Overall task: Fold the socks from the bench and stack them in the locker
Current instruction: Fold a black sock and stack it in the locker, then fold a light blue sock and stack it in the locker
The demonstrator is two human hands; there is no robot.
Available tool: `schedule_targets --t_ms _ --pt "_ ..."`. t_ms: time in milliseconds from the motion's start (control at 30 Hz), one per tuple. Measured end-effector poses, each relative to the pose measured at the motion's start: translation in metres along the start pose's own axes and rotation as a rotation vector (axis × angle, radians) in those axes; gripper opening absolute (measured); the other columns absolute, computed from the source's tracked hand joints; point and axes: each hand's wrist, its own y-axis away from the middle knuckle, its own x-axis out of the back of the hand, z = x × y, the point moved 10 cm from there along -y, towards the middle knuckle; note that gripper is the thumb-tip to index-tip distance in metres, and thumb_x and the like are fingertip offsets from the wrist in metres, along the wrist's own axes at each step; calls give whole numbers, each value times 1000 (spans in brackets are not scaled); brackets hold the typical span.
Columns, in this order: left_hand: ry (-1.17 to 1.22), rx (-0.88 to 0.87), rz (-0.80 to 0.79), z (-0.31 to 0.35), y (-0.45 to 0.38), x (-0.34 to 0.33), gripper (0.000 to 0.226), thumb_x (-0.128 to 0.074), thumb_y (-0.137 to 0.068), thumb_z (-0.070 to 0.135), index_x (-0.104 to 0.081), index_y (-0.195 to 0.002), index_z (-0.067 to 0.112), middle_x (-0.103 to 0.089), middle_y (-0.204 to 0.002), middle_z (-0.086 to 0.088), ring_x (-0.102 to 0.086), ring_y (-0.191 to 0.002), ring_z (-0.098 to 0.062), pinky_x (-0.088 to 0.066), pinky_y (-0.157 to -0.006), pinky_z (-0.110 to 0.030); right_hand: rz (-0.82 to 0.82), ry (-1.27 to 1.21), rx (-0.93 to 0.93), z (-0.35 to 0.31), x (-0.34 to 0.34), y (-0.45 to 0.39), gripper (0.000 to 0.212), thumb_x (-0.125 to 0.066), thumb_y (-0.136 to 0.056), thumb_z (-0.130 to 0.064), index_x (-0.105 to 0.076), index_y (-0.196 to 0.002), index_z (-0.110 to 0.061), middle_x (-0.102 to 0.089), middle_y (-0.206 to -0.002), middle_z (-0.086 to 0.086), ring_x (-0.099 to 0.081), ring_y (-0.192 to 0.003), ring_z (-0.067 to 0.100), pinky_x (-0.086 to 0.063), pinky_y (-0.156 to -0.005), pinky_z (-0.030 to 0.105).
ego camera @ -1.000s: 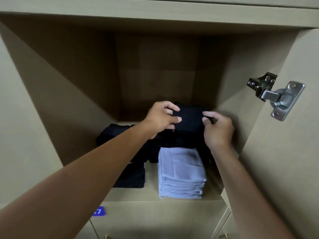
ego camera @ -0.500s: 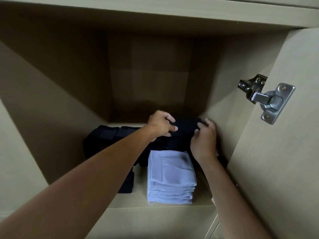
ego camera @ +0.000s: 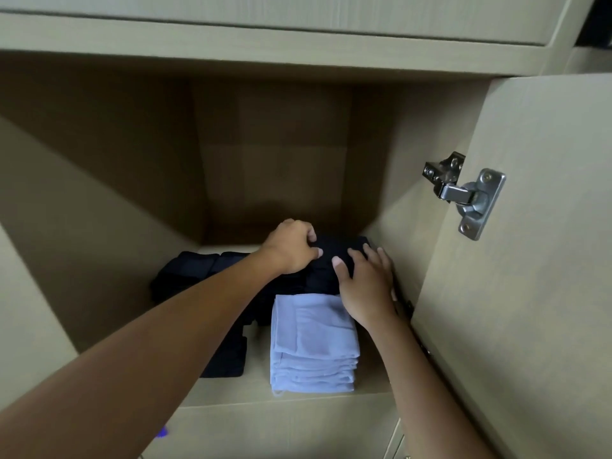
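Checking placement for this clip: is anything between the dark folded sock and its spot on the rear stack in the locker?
Nothing visible. The dark folded sock already lies on the rear dark stack, behind the light blue stack. The left hand grips its left edge; the right hand lies flat on it.

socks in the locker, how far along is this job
Done: a light blue folded stack and dark folded socks sit on the locker shelf. In hand: the left hand grips and the right hand presses a dark folded sock onto the rear pile. Left: unknown; the bench is out of view.
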Motion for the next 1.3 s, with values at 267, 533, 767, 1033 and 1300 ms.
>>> schedule_targets --t_ms 267,533,767,1033,1300 --pt "-45 -75 78 -13 79 42 11 -69 -96 36 -65 -103 28 -65 -101 12 -60 -86 -4 -53 -78 -32 200 -177 123 -25 23 19 31 -57 -101 -31 -67 -128 -19 -52 -148 5 -28 -147 26 -17 -121 43" --pt "-54 51 146 -53 190 78 10 -64 -97 42 -65 -106 37 -67 -88 23 -63 -80 2 -56 -76 -27 79 -245 369 -80 10 75 23 -57 -101 -30 -67 -121 -25 -60 -129 -11 -37 -132 10 -17 -104 22" --pt "-32 156 197 -96 293 81 6 -62 -96 43 -64 -101 41 -67 -90 24 -63 -84 4 -54 -72 -25 -6 -362 466 -116 -3 136 31 -51 -99 -35 -67 -123 -24 -64 -122 -13 -49 -121 10 -29 -103 24" --pt "91 366 315 -144 412 76 5 -66 -93 43 -68 -96 40 -68 -89 26 -64 -89 3 -52 -73 -23 -224 -351 640 -158 -46 215 28 -54 -101 -29 -65 -125 -22 -63 -121 -12 -52 -120 11 -37 -108 36" --pt "127 601 294 -179 524 51 4 -68 -95 39 -68 -98 42 -68 -91 30 -63 -91 7 -45 -69 -10 -453 -211 856 -195 -88 301 29 -56 -101 -28 -60 -130 -24 -64 -120 -10 -49 -116 13 -39 -102 32"
